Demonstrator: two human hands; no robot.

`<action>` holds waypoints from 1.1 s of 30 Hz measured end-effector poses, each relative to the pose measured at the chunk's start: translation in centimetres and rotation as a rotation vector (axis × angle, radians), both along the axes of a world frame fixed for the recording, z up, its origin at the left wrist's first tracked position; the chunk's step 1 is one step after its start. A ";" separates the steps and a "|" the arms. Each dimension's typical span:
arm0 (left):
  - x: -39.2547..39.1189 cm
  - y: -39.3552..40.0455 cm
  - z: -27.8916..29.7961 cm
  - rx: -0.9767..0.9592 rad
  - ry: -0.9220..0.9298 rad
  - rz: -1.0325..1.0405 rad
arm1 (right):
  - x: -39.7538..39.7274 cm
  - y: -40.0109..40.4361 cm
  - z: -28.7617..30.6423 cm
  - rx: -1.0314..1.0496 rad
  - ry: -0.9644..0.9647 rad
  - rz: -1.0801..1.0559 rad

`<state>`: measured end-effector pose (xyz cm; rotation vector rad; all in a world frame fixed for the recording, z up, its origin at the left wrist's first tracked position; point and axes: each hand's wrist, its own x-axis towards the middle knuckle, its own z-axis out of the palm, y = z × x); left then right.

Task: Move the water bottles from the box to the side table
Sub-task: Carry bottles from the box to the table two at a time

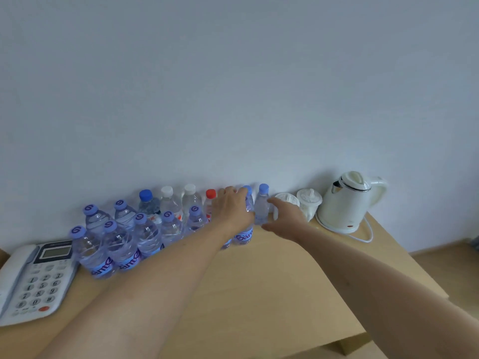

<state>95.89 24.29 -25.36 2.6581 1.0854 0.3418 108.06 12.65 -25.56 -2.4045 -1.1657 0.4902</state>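
Clear plastic bottle (243, 224) stands on the surface w/ left hand (232, 206) fingers wrapped round it; right hand (283, 216) fingers spread, just beside another bottle (261, 206) (set both upright, close to the row).

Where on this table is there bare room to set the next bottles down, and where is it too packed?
Bare wood lies across the table's near half, between the telephone and the kettle. It is crowded along the wall: the bottle cluster beside the phone, the two cups by the kettle, and both hands, left hand and right hand, at the end bottles.
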 end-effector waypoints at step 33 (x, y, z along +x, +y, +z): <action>21.9 -73.0 2.7 -0.032 0.106 -1.173 | 6.0 -76.3 0.5 -0.123 0.009 -1.135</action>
